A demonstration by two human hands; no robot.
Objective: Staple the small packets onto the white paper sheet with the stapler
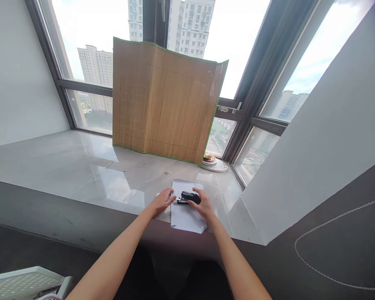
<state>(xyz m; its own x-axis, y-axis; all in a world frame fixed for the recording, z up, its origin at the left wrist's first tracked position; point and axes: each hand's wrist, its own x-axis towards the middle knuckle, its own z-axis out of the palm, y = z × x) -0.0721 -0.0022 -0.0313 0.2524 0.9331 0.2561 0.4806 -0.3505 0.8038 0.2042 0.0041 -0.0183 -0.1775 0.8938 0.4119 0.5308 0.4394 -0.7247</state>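
On the grey sill, our right hand (pixel 202 203) wraps over the black stapler (pixel 191 197) sitting on the white paper (pixel 187 218); our left hand (pixel 162 201) lies flat just beside it, probably pinning the sheet's edge.

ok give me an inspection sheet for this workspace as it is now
surface: glossy grey sill by the window, dark ledge in front
job's things: black stapler lying on white paper
clutter: two small bits on the sill, too small to tell; stack of plates at the back
grippers: left hand flat on the paper's left edge, fingertips at the stapler's front; right hand gripping the stapler
cables: nothing seen
surroundings: bamboo screen standing upright against the window, towers outside; white rack bottom left
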